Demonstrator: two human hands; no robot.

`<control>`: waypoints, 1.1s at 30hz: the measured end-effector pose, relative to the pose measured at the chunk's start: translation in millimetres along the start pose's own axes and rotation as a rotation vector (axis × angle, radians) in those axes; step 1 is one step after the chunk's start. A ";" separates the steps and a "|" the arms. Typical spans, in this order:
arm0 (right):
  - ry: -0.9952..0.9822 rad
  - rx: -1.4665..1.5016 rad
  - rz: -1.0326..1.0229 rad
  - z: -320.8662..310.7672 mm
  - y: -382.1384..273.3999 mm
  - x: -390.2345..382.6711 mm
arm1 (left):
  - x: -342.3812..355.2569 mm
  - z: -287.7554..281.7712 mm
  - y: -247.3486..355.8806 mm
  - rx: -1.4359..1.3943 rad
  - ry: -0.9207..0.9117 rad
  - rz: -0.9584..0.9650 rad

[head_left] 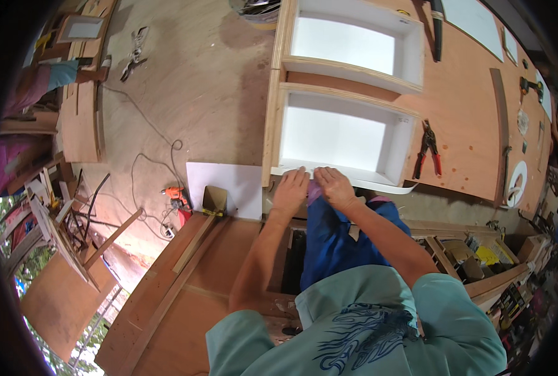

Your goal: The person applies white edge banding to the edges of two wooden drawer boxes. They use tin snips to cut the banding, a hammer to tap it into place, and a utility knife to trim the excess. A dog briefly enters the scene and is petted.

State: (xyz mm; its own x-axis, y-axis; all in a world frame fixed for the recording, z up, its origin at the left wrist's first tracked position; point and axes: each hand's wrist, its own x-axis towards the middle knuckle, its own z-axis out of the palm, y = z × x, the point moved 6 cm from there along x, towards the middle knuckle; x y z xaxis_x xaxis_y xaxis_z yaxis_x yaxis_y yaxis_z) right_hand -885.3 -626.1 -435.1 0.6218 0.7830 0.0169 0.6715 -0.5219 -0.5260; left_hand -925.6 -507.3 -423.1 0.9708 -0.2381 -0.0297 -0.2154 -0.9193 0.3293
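Observation:
A shallow wooden drawer box (pixel 410 141) with white inner faces lies in front of me on a plywood worktop (pixel 461 144). Along its near edge runs a thin white edging strip (pixel 385 185), whose right end curves loose away from the wood. My left hand (pixel 291 188) presses the strip at the box's near left corner, fingers bent over the edge. Close beside it, my right hand (pixel 334 189) has its fingers together on the same strip. Both thumbs are mostly hidden. Red-handled snips (pixel 427 150) rest to the right of the box.
A second similar drawer box (pixel 354 70) stands beyond the first. On the left are a white sheet (pixel 229 188), an orange power tool (pixel 176 195) and a cord on the floor. Another person's arm (pixel 91 75) shows at the far left. Wooden crates (pixel 473 263) with tools sit at right.

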 end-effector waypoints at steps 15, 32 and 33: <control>0.075 -0.088 0.180 -44.2 60.5 -79.0 | 10.2 7.4 -8.5 -0.050 -0.061 0.038; -0.008 0.180 0.654 -113.8 167.0 -180.1 | 16.0 0.8 7.1 0.104 -0.026 0.021; -0.059 0.188 0.675 -112.1 170.0 -179.3 | 16.1 0.5 8.1 0.098 -0.017 0.018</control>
State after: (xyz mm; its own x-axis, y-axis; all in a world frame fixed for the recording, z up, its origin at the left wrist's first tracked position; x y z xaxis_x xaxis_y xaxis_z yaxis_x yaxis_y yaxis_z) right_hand -837.4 -893.2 -432.2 0.8519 0.3278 -0.4085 0.0617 -0.8373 -0.5433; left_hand -911.8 -518.7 -421.4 0.9648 -0.2596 -0.0409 -0.2432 -0.9409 0.2356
